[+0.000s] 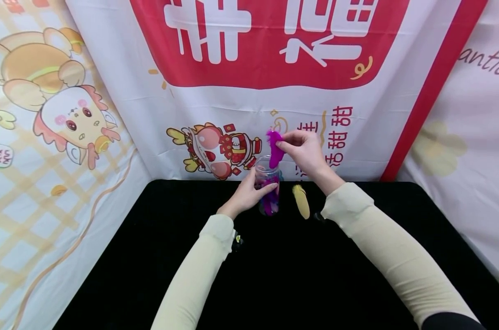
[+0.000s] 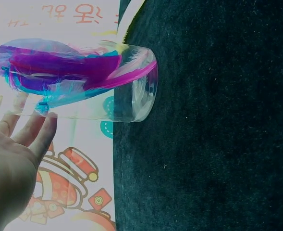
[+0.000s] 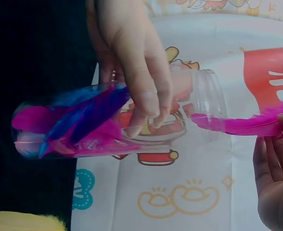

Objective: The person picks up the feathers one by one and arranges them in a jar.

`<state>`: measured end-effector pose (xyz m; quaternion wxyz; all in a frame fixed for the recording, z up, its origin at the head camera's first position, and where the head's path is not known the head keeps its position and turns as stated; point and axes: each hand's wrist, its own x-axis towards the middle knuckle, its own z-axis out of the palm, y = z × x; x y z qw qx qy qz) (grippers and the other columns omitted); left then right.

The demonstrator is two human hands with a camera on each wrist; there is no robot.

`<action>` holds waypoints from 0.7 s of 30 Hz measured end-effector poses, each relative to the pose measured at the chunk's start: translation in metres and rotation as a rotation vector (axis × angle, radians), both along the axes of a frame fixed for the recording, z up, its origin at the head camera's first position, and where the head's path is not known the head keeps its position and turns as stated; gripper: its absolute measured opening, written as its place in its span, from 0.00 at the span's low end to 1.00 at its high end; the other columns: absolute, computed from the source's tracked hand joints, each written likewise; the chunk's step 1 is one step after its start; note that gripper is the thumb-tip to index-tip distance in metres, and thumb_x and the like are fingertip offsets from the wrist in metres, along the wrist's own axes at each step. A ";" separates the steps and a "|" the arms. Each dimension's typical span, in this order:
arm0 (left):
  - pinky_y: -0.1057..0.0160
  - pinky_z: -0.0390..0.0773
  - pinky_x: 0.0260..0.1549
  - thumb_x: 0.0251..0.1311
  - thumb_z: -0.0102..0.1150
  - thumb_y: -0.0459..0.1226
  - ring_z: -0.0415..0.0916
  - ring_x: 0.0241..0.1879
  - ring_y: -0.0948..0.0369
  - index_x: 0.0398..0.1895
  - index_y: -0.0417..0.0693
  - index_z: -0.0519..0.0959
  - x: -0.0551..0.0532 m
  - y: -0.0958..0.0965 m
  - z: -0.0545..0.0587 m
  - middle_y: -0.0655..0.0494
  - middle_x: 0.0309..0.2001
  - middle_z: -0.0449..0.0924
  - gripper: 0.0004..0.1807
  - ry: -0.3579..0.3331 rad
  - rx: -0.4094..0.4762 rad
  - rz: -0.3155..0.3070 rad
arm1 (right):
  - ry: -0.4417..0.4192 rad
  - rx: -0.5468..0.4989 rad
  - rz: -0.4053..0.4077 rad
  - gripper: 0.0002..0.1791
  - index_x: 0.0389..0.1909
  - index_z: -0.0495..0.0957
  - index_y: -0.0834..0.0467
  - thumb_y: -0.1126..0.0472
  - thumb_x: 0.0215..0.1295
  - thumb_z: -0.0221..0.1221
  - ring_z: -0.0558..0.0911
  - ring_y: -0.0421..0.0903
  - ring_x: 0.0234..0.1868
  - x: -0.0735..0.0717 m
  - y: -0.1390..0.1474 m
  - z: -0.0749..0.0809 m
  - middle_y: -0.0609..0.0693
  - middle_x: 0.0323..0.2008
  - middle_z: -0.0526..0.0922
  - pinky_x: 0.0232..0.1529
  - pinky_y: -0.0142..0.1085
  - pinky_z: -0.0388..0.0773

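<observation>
A clear jar (image 1: 268, 170) stands upright near the back of the black table, with pink, purple and blue feathers (image 2: 69, 70) inside. My left hand (image 1: 249, 192) grips the jar round its side, thumb across the front. Above the jar's open mouth, my right hand (image 1: 304, 149) pinches a magenta feather (image 1: 275, 149) between thumb and fingertips. In the right wrist view the tip of that magenta feather (image 3: 242, 126) lies at the jar's rim. A yellow feather (image 1: 301, 202) lies on the table just right of the jar.
The black tabletop (image 1: 282, 275) stretches toward the person. A white and red printed cloth (image 1: 274, 98) hangs right behind the jar, and patterned cloths (image 1: 39, 183) hang at the left and right sides. A small dark object (image 1: 318, 217) shows by the right cuff.
</observation>
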<state>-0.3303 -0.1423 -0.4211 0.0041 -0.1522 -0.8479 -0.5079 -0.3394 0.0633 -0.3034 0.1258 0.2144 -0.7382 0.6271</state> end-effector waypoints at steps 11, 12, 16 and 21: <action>0.50 0.77 0.61 0.67 0.64 0.55 0.77 0.57 0.56 0.67 0.52 0.63 0.000 -0.001 -0.002 0.54 0.57 0.76 0.33 0.012 0.006 -0.014 | -0.028 0.056 0.021 0.09 0.42 0.87 0.65 0.63 0.65 0.69 0.84 0.42 0.36 -0.003 -0.008 -0.011 0.57 0.39 0.89 0.37 0.30 0.81; 0.51 0.77 0.60 0.67 0.64 0.55 0.77 0.57 0.56 0.68 0.52 0.63 0.000 -0.001 -0.001 0.54 0.57 0.76 0.33 0.011 0.007 -0.015 | -0.035 0.059 0.023 0.10 0.43 0.87 0.66 0.63 0.65 0.69 0.84 0.41 0.36 -0.003 -0.009 -0.011 0.59 0.40 0.88 0.38 0.30 0.81; 0.51 0.77 0.60 0.68 0.64 0.54 0.78 0.56 0.56 0.67 0.52 0.63 0.000 -0.001 -0.001 0.54 0.56 0.76 0.33 0.011 0.011 -0.017 | -0.063 0.078 0.022 0.11 0.45 0.87 0.67 0.64 0.66 0.68 0.84 0.39 0.37 -0.002 -0.011 -0.009 0.62 0.42 0.88 0.39 0.29 0.81; 0.52 0.78 0.59 0.68 0.64 0.52 0.78 0.55 0.56 0.67 0.52 0.63 0.000 -0.001 0.000 0.53 0.56 0.77 0.32 0.024 0.018 -0.020 | -0.071 0.100 0.025 0.11 0.46 0.85 0.70 0.68 0.67 0.66 0.84 0.40 0.37 0.003 -0.013 -0.003 0.66 0.44 0.87 0.39 0.29 0.81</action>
